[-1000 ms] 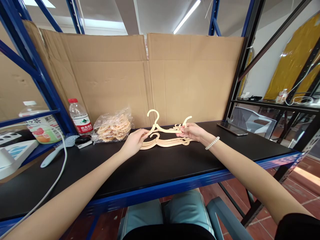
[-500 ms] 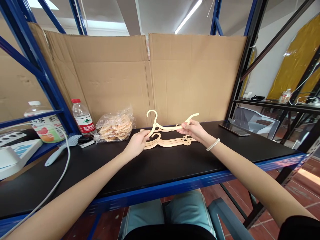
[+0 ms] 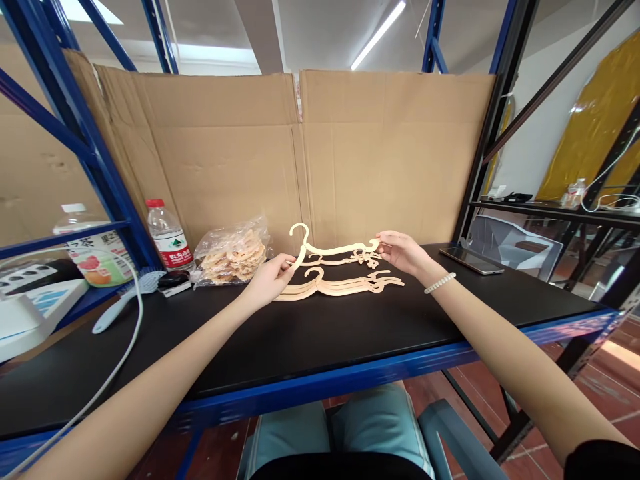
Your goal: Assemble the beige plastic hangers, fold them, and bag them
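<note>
L hand (image 3: 270, 280) – pinches L arm of beige clothes hanger (image 3: 330, 252) | R hand (image 3: 406, 255) at its R end, can't tell if pinching | hanger raised above worktop (image 3: 320, 340), not yet set down | done, prob.: hanger stack (image 3: 343, 287) lying approx. aligned, nearer edge | left, prob.: held one + loose hangers (image 3: 367, 259) behind stack – qty unclear

On the flat black tabletop (image 3: 320, 340), curved cream hangers (image 3: 345, 287) lie between a bulging clear plastic bag (image 3: 235, 252), left, and a dark rectangular phone (image 3: 471, 261), right. A flat brown cardboard panel (image 3: 390, 160) stands behind bag and hangers.
</note>
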Motion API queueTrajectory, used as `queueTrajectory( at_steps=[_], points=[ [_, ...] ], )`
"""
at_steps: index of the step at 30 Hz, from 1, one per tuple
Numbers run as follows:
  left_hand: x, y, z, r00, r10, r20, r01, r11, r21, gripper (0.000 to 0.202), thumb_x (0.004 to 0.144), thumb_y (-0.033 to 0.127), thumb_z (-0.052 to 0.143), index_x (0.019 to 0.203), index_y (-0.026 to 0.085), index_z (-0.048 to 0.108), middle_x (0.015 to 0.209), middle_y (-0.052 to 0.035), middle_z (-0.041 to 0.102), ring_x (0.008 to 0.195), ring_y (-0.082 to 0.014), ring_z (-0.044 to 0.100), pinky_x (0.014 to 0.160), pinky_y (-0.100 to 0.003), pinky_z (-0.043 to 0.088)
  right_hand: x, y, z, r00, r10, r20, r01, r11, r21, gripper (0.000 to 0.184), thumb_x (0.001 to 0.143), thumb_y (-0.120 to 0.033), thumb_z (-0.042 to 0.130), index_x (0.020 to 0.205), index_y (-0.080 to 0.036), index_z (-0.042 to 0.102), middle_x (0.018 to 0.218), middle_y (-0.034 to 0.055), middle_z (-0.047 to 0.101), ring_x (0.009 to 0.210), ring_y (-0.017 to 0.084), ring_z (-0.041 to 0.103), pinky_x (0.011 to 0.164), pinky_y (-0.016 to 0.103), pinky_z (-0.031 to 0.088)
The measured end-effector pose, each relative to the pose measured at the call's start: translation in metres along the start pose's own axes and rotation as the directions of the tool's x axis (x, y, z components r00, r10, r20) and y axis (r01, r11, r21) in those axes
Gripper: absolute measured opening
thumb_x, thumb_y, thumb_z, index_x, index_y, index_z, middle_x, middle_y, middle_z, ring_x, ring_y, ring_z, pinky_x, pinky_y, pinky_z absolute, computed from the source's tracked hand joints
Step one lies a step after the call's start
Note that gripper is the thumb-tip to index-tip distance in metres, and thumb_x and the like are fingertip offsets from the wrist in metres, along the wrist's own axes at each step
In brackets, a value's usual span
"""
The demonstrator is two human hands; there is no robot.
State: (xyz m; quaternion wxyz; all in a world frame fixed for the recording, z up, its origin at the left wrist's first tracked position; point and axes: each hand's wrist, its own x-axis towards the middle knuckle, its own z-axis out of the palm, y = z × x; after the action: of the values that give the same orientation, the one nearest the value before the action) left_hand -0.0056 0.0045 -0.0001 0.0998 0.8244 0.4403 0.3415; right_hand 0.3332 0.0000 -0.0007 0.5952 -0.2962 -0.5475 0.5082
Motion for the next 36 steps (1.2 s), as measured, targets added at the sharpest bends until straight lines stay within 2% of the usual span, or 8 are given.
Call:
queueTrajectory(
  at_steps=[4,8,11,14,17,24,31,36],
  points=[
    [0.000,-0.002,-0.007,1.000,-0.006,0.020,0.004,0.995,0.097,0.023,0.075,0.030,0.052,0.096,0.019,0.055,0.085,-0.0018,0.060,0.064,-0.0162,0.057,0.061,-0.029,0.046,-0.002,-0.009,-0.022,0.990,0.083,0.116,-0.038,0.939,-0.341,0.031,0.063,-0.033,0.083,0.085,-0.017,0.070,0.075,0.0016,0.069,0.065,0.011,0.060,0.063,0.025,0.049],
    [-0.003,-0.006,-0.008,0.984,0.018,0.176,-0.053,0.979,0.196,0.006,0.075,0.025,0.052,0.078,0.020,0.052,0.077,-0.0016,0.060,0.066,-0.0179,0.058,0.060,-0.028,0.044,-0.001,-0.008,-0.031,0.929,0.281,0.239,-0.043,0.727,-0.686,0.037,0.058,-0.037,0.084,0.083,-0.014,0.070,0.072,0.0043,0.071,0.062,0.013,0.060,0.059,0.025,0.046],
    [-0.005,-0.007,-0.008,0.956,0.019,0.292,-0.102,0.958,0.269,0.004,0.073,0.021,0.055,0.071,0.020,0.052,0.075,-0.0021,0.061,0.071,-0.0195,0.060,0.062,-0.028,0.042,0.001,-0.005,-0.033,0.877,0.375,0.301,0.013,0.607,-0.794,0.038,0.061,-0.043,0.081,0.081,-0.013,0.071,0.075,0.0063,0.072,0.068,0.016,0.064,0.061,0.025,0.045],
    [-0.009,-0.004,-0.009,0.930,0.000,0.367,-0.152,0.910,0.385,0.007,0.068,0.017,0.058,0.069,0.020,0.052,0.078,-0.0025,0.062,0.077,-0.0210,0.060,0.063,-0.028,0.039,0.002,-0.003,-0.033,0.812,0.453,0.368,0.063,0.559,-0.827,0.037,0.063,-0.043,0.078,0.083,-0.013,0.071,0.075,0.0064,0.072,0.067,0.015,0.063,0.060,0.024,0.045],
    [-0.012,0.000,-0.011,0.904,-0.042,0.426,-0.166,0.883,0.440,0.009,0.068,0.015,0.058,0.069,0.021,0.052,0.077,-0.0015,0.062,0.073,-0.0199,0.059,0.059,-0.027,0.036,0.002,-0.003,-0.034,0.780,0.479,0.402,0.120,0.516,-0.848,0.033,0.063,-0.040,0.077,0.080,-0.012,0.071,0.071,0.0048,0.070,0.061,0.013,0.060,0.057,0.024,0.044],
    [-0.013,0.004,-0.012,0.884,-0.028,0.467,-0.190,0.890,0.413,0.007,0.076,0.017,0.057,0.071,0.020,0.054,0.076,-0.0016,0.062,0.075,-0.0196,0.058,0.062,-0.027,0.039,0.002,-0.002,-0.036,0.802,0.522,0.290,0.066,0.404,-0.912,0.030,0.060,-0.036,0.075,0.077,-0.012,0.071,0.068,0.0052,0.070,0.062,0.015,0.060,0.056,0.023,0.043],
    [-0.011,-0.003,-0.009,0.893,0.012,0.450,-0.226,0.877,0.424,0.005,0.080,0.020,0.052,0.079,0.020,0.057,0.086,-0.0032,0.061,0.074,-0.0190,0.058,0.064,-0.028,0.041,0.002,-0.001,-0.036,0.847,0.489,0.210,0.038,0.339,-0.940,0.034,0.058,-0.043,0.075,0.074,-0.013,0.069,0.070,0.0059,0.071,0.062,0.015,0.060,0.055,0.024,0.042],
    [-0.010,-0.008,-0.008,0.910,0.029,0.414,-0.246,0.841,0.482,0.012,0.080,0.017,0.047,0.082,0.021,0.058,0.089,-0.0035,0.061,0.076,-0.0198,0.059,0.061,-0.029,0.039,0.001,-0.001,-0.034,0.875,0.451,0.177,0.036,0.304,-0.952,0.028,0.060,-0.040,0.073,0.070,-0.015,0.066,0.067,0.0043,0.069,0.059,0.014,0.059,0.052,0.024,0.040]
  ],
)
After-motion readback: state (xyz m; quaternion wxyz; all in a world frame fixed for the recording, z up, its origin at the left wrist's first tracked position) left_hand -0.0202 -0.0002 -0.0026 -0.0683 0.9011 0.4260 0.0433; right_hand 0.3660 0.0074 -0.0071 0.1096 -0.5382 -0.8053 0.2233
